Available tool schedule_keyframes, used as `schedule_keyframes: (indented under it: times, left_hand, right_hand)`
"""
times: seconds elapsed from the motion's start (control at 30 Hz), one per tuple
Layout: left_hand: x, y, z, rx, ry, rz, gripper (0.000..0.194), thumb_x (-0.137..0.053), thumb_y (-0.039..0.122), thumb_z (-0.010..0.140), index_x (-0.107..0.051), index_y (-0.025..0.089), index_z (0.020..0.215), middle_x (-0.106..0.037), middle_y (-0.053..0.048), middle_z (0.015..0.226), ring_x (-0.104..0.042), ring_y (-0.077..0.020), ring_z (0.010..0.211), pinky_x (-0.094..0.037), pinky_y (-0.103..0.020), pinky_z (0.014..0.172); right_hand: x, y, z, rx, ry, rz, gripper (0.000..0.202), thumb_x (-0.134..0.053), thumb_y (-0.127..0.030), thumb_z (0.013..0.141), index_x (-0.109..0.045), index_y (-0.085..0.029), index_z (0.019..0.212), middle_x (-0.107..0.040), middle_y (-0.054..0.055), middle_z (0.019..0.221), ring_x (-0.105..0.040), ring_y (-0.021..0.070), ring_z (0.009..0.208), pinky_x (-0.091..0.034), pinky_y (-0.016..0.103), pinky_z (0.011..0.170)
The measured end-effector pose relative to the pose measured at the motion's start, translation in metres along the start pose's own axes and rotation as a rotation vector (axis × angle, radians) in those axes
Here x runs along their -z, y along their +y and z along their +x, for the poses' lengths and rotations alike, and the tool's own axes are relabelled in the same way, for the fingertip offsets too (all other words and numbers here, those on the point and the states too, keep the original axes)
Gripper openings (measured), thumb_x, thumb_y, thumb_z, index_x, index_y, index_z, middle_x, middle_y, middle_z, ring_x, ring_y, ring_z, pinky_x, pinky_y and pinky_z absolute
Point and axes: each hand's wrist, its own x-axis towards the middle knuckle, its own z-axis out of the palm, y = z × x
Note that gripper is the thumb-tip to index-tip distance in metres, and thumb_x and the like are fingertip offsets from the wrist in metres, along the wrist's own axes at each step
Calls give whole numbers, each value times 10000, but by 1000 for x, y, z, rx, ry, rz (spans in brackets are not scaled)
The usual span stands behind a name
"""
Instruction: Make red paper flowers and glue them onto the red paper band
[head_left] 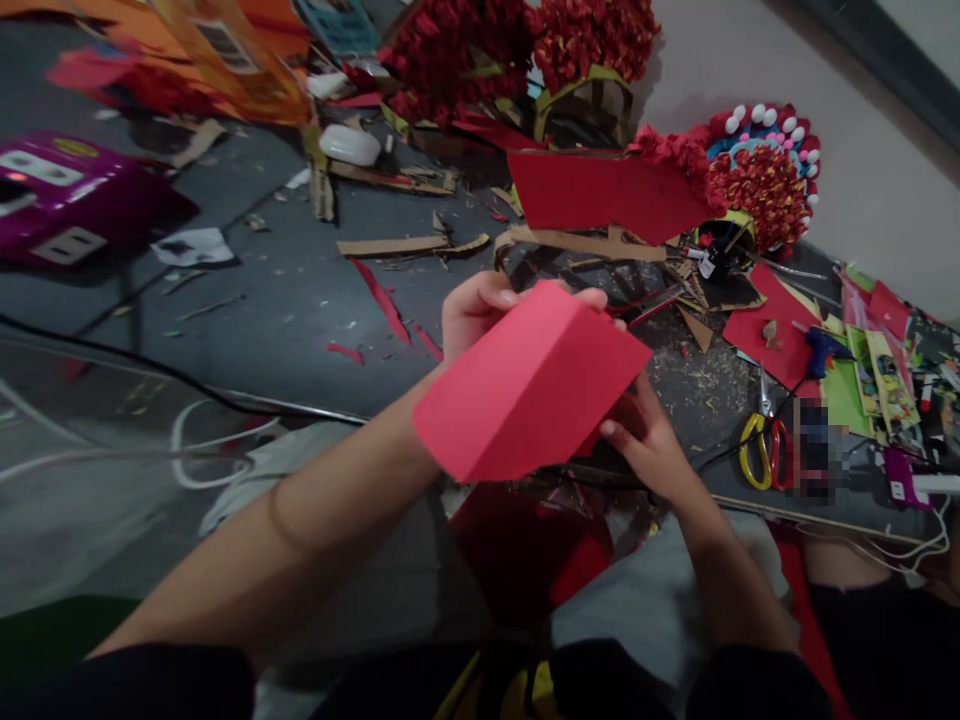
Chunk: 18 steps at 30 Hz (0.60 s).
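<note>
Apparently, you are at a handling-and-shaping step, with the creased red card (529, 385) held up between both hands over the near edge of the desk (292, 310). A straight crease runs slantwise across it, and the panels on either side catch the light differently. Your left hand (476, 310) looks clamped on the upper-left edge, its thumb at the rim and its other fingers largely out of sight. Your right hand (649, 435) is at the lower-right side, thumb apart from the card's face; its fingers pass behind, so you cannot tell how firmly they close. As a judgement, your next move calls for an even hold on both edges and light pressure along the crease, so the card doesn't buckle.

As for writing, you get little to read. The orange bottle (240, 60) bears a pale label with dark lines, perhaps a barcode, but no legible words. On the purple casing (82, 200), a yellow oval mark is too blurred to make out. The white tag by the black round item (724, 245) is likewise unreadable. Near the scissors (765, 440), a pixelated patch hides whatever lies there, and no brand can be named.
</note>
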Motion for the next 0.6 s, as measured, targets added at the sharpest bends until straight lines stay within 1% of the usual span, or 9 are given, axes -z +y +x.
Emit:
schedule_keyframes:
  times: [0.1,0.17,0.2,0.27,0.33,0.4,0.47,0.53,0.6]
  left_hand:
    - [-3,-1,0,2,-48,47,524,-146,529,807,-543,189,836,-674,-84,963,-636,-231,794,-511,-383,656]
    - [-5,2,1,52,-153,-11,418,-237,510,779,-485,187,684,-675,-106,799,-628,-245,743,-502,-386,618]
    - [-5,3,2,80,-205,-31,360,-295,488,756,-460,189,644,-664,-115,740,-622,-249,721,-497,-384,603]
    - [-6,4,5,118,-264,-16,267,-393,436,703,-463,188,634,-645,-115,682,-605,-237,671,-485,-361,571]
    - [-7,2,8,125,-246,36,213,-445,388,675,-496,182,673,-620,-84,652,-572,-199,598,-454,-318,515]
    - [-8,-2,9,111,-171,62,188,-471,362,680,-504,178,693,-586,-48,625,-523,-158,526,-405,-279,457]
    - [-10,-4,9,62,-85,64,200,-503,369,703,-516,170,704,-577,-32,634,-502,-136,508,-391,-261,450]
    - [-12,-3,7,-35,-13,105,224,-535,386,729,-534,163,709,-594,-35,672,-529,-141,562,-422,-263,495]
    - [-14,-1,5,-153,31,207,237,-552,394,754,-541,166,695,-609,-40,710,-558,-159,650,-456,-275,570]
  right_hand:
    - [1,-6,-4,77,-25,-22,968,-605,-485,788,102,-364,1438,-240,42,1525,-301,207,1373,-328,437,1086]
    - [4,-10,-6,160,19,-129,1034,-664,-527,720,51,-353,1446,-151,51,1550,-209,233,1410,-266,464,1114]
    - [6,-12,-6,214,46,-190,1008,-678,-548,694,-43,-344,1449,-159,56,1547,-197,247,1412,-247,475,1119]
    - [12,-15,-6,330,116,-282,782,-662,-563,700,-328,-327,1366,-311,63,1488,-270,263,1379,-255,478,1107]
    - [18,-15,-7,412,219,-337,435,-613,-525,764,-560,-294,1129,-520,62,1314,-418,260,1275,-317,460,1062]
    - [26,-15,-8,428,347,-392,253,-570,-472,810,-619,-257,934,-632,67,1102,-540,250,1120,-398,440,976]
    - [36,-16,-11,454,466,-460,198,-558,-427,821,-622,-243,851,-666,65,940,-594,248,985,-432,437,905]
    - [46,-22,-17,521,584,-594,155,-568,-393,818,-631,-251,815,-675,50,833,-609,247,906,-407,456,912]
    - [55,-30,-26,581,690,-810,125,-585,-369,813,-647,-266,777,-678,35,775,-615,241,856,-354,478,957]
